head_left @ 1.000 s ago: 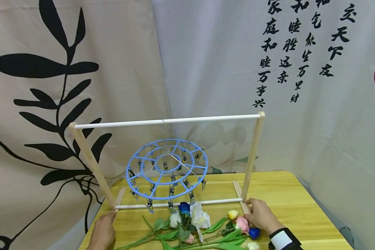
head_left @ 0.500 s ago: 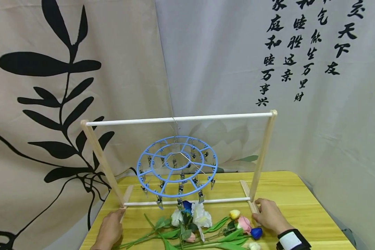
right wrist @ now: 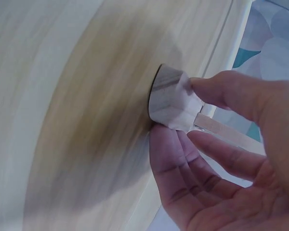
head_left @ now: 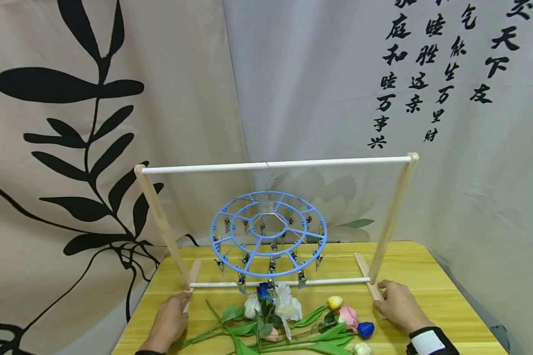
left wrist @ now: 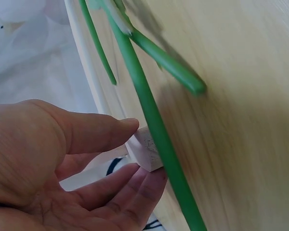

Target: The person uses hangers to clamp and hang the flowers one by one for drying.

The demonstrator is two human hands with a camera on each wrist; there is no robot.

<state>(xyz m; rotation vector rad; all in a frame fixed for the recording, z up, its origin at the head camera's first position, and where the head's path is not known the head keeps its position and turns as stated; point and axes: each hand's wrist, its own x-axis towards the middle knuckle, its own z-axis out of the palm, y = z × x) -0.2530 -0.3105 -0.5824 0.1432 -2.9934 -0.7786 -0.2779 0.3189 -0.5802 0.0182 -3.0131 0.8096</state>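
Note:
A wooden drying rack with white rods [head_left: 231, 166] stands on the table. From its top rod hangs a round blue clip hanger [head_left: 222, 231] with several metal clips. My left hand [head_left: 169, 318] pinches the near end of the rack's left foot; in the left wrist view, thumb and fingers lie on either side of the wooden foot end [left wrist: 147, 149], partly behind a green stem [left wrist: 144, 96]. My right hand [head_left: 399, 303] pinches the near end of the right foot, and the right wrist view shows that wooden end [right wrist: 171, 98] between thumb and fingers.
Artificial flowers lie in front of the rack: a white bloom [head_left: 287, 305], a pink rose [head_left: 348, 317], a blue bloom [head_left: 365, 330] and a yellow tulip [head_left: 335, 302], with green stems toward the left hand. Curtains [head_left: 302, 88] hang behind the wooden table [head_left: 435, 296].
Both hands have moved to the right with the rack, and the hanger has travelled along with it. The flowers stay nearly in place. The head view has shifted slightly.

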